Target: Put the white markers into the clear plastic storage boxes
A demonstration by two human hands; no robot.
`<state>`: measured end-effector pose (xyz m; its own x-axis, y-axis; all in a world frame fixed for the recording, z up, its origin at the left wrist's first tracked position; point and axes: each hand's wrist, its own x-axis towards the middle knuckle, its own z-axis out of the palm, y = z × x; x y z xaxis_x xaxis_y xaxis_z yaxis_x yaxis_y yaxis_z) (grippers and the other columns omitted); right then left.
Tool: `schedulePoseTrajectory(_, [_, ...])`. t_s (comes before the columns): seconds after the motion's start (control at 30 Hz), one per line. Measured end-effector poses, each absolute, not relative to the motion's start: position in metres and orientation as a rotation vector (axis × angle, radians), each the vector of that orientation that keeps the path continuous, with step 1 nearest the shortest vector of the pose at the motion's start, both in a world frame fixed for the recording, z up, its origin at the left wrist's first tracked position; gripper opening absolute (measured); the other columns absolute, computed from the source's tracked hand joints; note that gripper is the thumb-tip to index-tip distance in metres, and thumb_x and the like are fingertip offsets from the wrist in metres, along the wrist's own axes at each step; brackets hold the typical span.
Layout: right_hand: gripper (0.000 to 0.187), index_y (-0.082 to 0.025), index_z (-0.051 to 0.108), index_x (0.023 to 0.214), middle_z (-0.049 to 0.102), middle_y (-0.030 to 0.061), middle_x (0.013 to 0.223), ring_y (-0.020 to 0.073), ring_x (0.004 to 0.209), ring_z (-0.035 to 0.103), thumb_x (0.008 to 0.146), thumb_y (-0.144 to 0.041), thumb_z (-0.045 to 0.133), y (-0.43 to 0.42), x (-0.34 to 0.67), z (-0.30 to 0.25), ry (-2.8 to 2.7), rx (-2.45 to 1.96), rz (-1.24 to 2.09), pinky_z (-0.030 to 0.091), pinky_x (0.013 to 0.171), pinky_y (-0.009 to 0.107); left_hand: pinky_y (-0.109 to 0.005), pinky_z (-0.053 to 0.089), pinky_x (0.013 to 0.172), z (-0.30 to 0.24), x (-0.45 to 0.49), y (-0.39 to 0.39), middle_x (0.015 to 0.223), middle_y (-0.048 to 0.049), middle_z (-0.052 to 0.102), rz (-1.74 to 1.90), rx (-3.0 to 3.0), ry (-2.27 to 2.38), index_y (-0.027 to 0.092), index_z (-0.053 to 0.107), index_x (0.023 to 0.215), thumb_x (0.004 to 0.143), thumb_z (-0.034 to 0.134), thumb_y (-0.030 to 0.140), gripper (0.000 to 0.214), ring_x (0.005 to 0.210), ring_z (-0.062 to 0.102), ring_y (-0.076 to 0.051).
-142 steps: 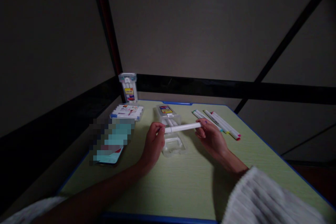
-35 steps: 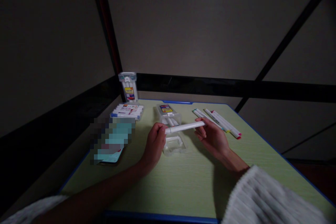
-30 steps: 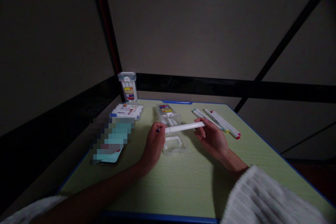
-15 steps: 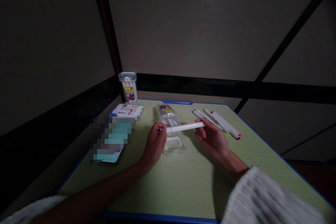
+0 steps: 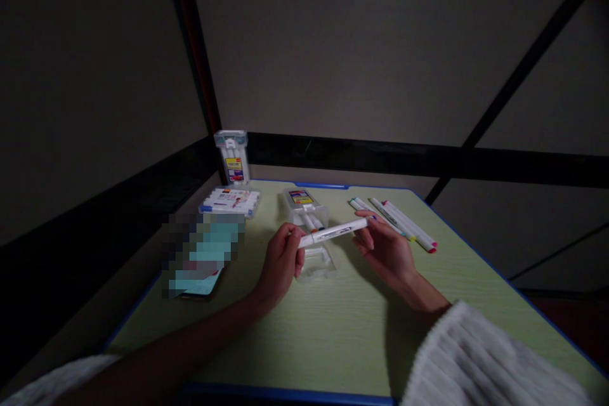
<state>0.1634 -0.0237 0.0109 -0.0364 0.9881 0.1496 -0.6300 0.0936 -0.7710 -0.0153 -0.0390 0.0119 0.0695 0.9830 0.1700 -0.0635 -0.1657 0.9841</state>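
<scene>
A white marker (image 5: 335,231) is held nearly level above the table, with dark printing on its side and a bit of purple at its right end. My left hand (image 5: 280,260) is closed on its left end, thumb on top. The right end is pinched by the fingertips of my right hand (image 5: 386,250). Behind and below the marker lies a clear plastic marker case (image 5: 297,208) with a yellow label, a few marker ends sticking out toward me. Its clear plastic lid part (image 5: 318,273) rests just beneath the held marker, partly hidden by my left hand.
Several loose markers (image 5: 404,222) lie at the right. At the left are a flat box of markers (image 5: 231,202), an upright marker case (image 5: 234,162) and a blurred-out item, perhaps a phone (image 5: 204,285). The table (image 5: 295,342) has blue edges and meets a wall behind.
The marker has turned in my fingers, so its printing faces me and purple shows at the right end. Its left end sits slightly lower. Both hands stay nearly in place.
</scene>
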Motion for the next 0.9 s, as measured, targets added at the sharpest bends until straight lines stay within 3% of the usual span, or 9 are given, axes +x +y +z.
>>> schedulePoseTrajectory(0.5, [0.01,-0.015,0.064,0.073,0.038,-0.0064,0.036,0.0049,0.038,0.029,0.071,-0.023,0.059,-0.021,0.164,0.0083,-0.829,-0.621,1.373,0.028,0.04,0.017,-0.015,0.022,0.032,0.0113,-0.0157,-0.0387,0.04,0.0104,0.037,1.307,1.322,1.035,0.018,0.042,0.069,0.077,0.041,0.047,0.031,0.03,0.031,-0.003])
schedulePoseTrajectory(0.9, [0.02,-0.015,0.056,0.06,0.035,-0.0075,0.034,0.0045,0.037,0.025,0.069,-0.031,0.064,-0.0205,0.1619,0.009,-0.8,-0.678,1.34,0.025,0.038,0.017,-0.014,0.022,0.032,0.0106,-0.0153,-0.0388,0.045,0.0097,0.039,1.297,1.327,1.006,0.018,0.042,0.072,0.079,0.039,0.045,0.029,0.031,0.033,-0.002])
